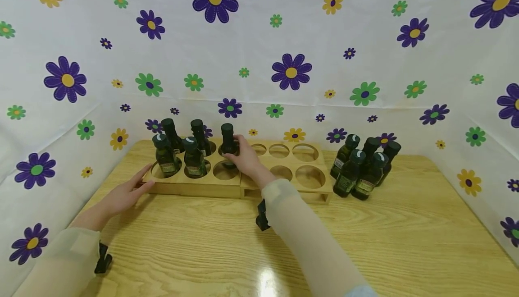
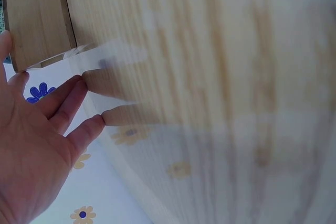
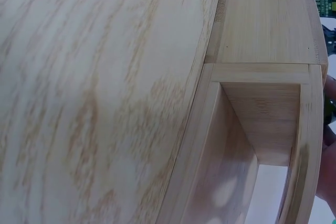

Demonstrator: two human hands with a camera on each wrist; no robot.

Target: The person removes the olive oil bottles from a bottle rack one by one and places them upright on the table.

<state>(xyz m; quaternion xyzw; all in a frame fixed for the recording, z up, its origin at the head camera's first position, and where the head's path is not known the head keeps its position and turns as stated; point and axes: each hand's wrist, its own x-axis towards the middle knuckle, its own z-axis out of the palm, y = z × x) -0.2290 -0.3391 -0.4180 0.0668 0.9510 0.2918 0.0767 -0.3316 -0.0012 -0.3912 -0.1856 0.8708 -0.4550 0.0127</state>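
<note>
My right hand grips a dark green bottle with a black cap at a back-row hole of the left wooden rack. In the right wrist view the right hand shows only at the edge, behind the rack. My left hand rests at the left rack's front left corner, its fingers spread. Seen from the left wrist, that hand has fingertips near the table and the rack's end. Two bottles stand in the front row and two more in the back row.
A second wooden rack with round holes and an open front adjoins the left one. Several similar bottles stand grouped on the table to its right. A flower-patterned cloth hangs behind and at both sides.
</note>
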